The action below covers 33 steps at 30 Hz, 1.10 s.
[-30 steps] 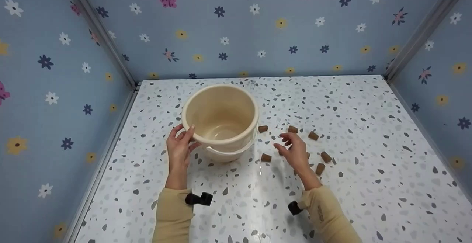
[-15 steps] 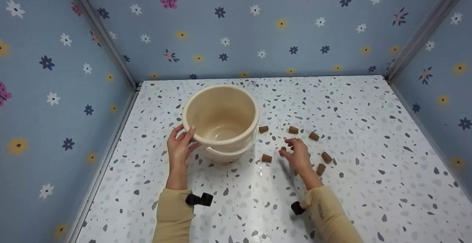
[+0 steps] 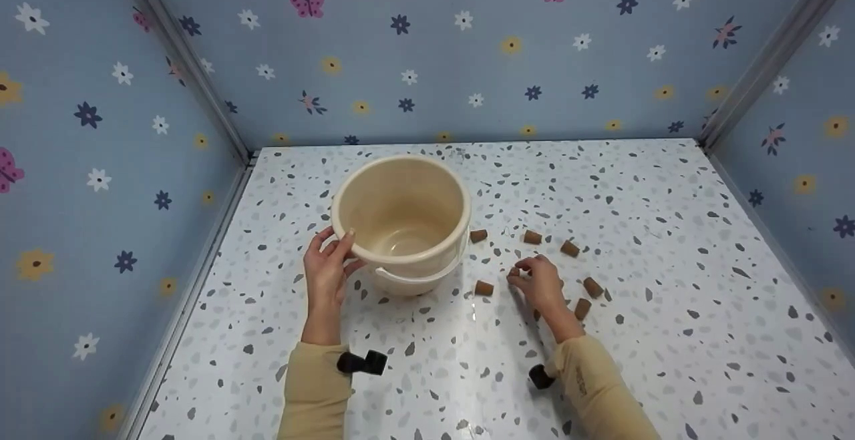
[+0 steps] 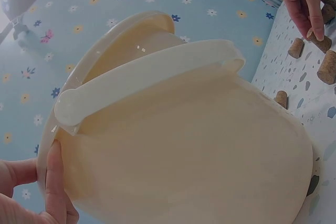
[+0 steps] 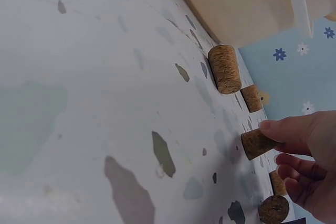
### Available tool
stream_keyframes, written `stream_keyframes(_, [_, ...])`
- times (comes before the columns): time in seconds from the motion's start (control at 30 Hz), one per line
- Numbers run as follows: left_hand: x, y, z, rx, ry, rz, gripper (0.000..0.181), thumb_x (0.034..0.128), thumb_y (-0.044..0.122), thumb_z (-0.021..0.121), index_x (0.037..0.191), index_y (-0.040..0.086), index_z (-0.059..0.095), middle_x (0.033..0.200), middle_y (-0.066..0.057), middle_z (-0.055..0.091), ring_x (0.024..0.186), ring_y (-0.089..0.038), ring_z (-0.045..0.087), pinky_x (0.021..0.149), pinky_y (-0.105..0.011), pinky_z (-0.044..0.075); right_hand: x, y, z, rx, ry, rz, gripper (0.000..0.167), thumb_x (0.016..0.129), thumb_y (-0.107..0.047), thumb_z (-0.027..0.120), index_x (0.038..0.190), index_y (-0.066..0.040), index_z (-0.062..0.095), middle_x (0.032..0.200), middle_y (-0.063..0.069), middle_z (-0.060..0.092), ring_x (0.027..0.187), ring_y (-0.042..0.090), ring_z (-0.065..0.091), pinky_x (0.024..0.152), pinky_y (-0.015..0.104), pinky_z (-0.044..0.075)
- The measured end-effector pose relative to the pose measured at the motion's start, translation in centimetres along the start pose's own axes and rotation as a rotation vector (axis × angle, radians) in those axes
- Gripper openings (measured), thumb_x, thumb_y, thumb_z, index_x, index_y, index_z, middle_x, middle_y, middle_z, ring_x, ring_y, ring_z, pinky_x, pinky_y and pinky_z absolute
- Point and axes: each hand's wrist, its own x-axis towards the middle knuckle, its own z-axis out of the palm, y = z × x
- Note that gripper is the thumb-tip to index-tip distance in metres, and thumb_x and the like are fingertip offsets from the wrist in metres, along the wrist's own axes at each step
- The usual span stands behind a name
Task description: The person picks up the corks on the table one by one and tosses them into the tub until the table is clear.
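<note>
The right hand [image 3: 542,288], its grip pinching a cork [image 5: 256,144], works right of a bucket [image 3: 401,206] on the tabletop [image 3: 668,360]; the left hand [image 3: 325,272] holds the rim [image 3: 467,206]. Shallow fingertip contact could let the cork slip.

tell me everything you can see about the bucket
The bucket is cream, round and glossy, and looks like plastic. It has a thick rounded rim and a paler curved handle, which hangs down against the outside. It sits mouth up on the speckled table, left of the corks; a slight tilt is hard to judge. The inner floor shows, with nothing visible on it. The left hand grips the rim, fingers against the outer wall.
</note>
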Motion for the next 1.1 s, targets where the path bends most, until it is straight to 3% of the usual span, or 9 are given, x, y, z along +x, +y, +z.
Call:
stream_keyframes(0.23, [2.5,-3.0,-1.0,-0.026,-0.012,0.107,0.061,0.0673,0.035,0.076,0.119,0.018,0.049,0.102,-0.016,0.058,0.076,-0.029,0.062,0.061,-0.046,0.052,0.0,0.1,0.0,-0.005,-0.002,0.012,0.012,0.072,-0.011,0.072,0.080,-0.004,0.065,0.080,0.007,0.053,0.077,0.023,0.052,0.064,0.035,0.045])
stream_keyframes(0.5, [2.7,-3.3,-1.0,-0.051,0.012,0.112,0.060,0.0662,0.032,0.077,0.117,0.017,0.051,0.102,-0.019,0.057,0.076,-0.032,0.061,0.061,-0.048,0.052,0.0,-0.2,-0.4,0.024,0.017,-0.015,0.013,0.075,-0.012,0.071,0.083,-0.003,0.065,0.082,0.009,0.055,0.076,0.024,0.051,0.064,0.035,0.044])
stream_keyframes(0.63, [1.7,-2.3,-0.8,-0.016,-0.002,0.064,0.061,0.0675,0.034,0.076,0.120,0.019,0.048,0.104,-0.014,0.058,0.078,-0.027,0.062,0.063,-0.043,0.053,0.1,-0.4,-0.6,0.020,0.036,-0.049,0.013,0.076,-0.012,0.070,0.083,-0.003,0.066,0.081,0.008,0.054,0.075,0.023,0.051,0.064,0.034,0.044])
stream_keyframes(0.67, [0.0,-0.6,0.0,-0.042,-0.020,0.042,0.057,0.0706,0.030,0.075,0.120,0.016,0.048,0.102,-0.014,0.059,0.075,-0.026,0.062,0.062,-0.041,0.053,0.1,-0.5,-0.6,0.017,0.040,-0.056,0.012,0.076,-0.012,0.070,0.083,-0.003,0.066,0.081,0.008,0.055,0.075,0.023,0.051,0.064,0.034,0.044])
stream_keyframes(0.8, [-2.4,2.2,1.2,-0.048,-0.009,-0.028,0.052,0.0752,0.022,0.072,0.120,0.014,0.047,0.100,-0.013,0.059,0.074,-0.023,0.062,0.061,-0.039,0.054,0.2,-1.1,-1.0,0.030,0.069,-0.090,0.012,0.075,-0.011,0.071,0.083,-0.003,0.066,0.080,0.007,0.056,0.075,0.024,0.052,0.065,0.033,0.045])
stream_keyframes(0.87, [-3.8,3.6,1.8,-0.067,-0.005,-0.030,0.049,0.0763,0.019,0.071,0.119,0.011,0.047,0.097,-0.014,0.059,0.071,-0.024,0.061,0.058,-0.038,0.054,0.2,-1.5,-1.2,0.053,0.092,-0.117,0.011,0.074,-0.010,0.071,0.081,-0.004,0.066,0.080,0.008,0.056,0.075,0.025,0.053,0.065,0.033,0.045])
stream_keyframes(0.9, [-2.9,2.8,1.4,-0.076,-0.008,-0.011,0.051,0.0744,0.019,0.072,0.118,0.012,0.048,0.096,-0.014,0.060,0.070,-0.025,0.062,0.057,-0.039,0.054,0.2,-1.8,-1.4,0.067,0.103,-0.134,0.010,0.074,-0.009,0.072,0.080,-0.004,0.065,0.080,0.008,0.056,0.075,0.025,0.053,0.065,0.033,0.045])
stream_keyframes(1.0, [-4.3,4.1,2.0,-0.117,-0.023,-0.004,0.052,0.0738,0.014,0.073,0.118,0.009,0.047,0.089,-0.013,0.058,0.065,-0.023,0.060,0.053,-0.037,0.054,0.2,-2.5,-1.8,0.102,0.143,-0.184,0.010,0.073,-0.008,0.072,0.078,-0.005,0.065,0.080,0.007,0.056,0.074,0.026,0.054,0.065,0.034,0.047])
stream_keyframes(1.1, [-3.5,3.2,1.5,-0.140,-0.037,0.016,0.052,0.0735,0.013,0.073,0.118,0.008,0.047,0.088,-0.012,0.058,0.065,-0.024,0.061,0.053,-0.038,0.054,0.2,-3.2,-2.3,0.132,0.169,-0.228,0.011,0.072,-0.007,0.073,0.079,-0.003,0.064,0.080,0.007,0.056,0.073,0.028,0.055,0.065,0.037,0.048])
